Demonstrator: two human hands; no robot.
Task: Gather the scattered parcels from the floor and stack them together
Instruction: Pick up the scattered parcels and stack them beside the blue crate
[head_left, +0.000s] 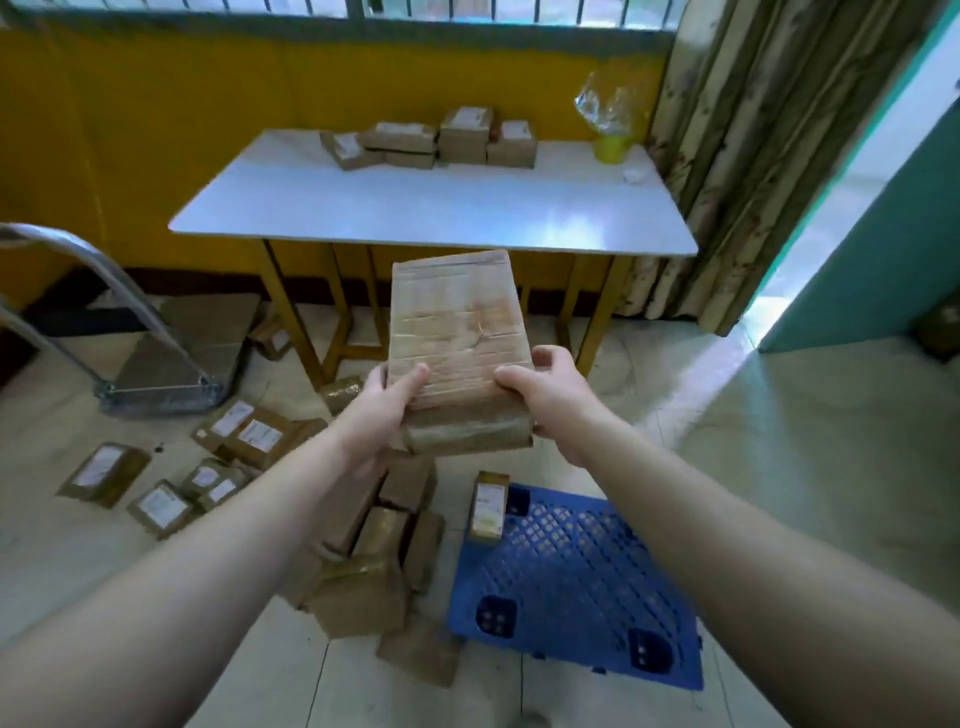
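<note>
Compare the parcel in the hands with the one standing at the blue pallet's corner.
The held parcel is in the air, gripped by the left hand and right hand; the pallet parcel stands untouched at a corner of the blue pallet. The held parcel shows a bare taped face; the pallet parcel shows a label. Both are brown cardboard.

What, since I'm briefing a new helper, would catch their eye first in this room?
First the taped brown parcel held up at centre, the left grip and right grip on its near corners. Below it, scattered parcels litter the floor at left and centre, beside a blue plastic pallet at lower right. Beyond, stacked parcels sit at the far edge of the white table.
</note>
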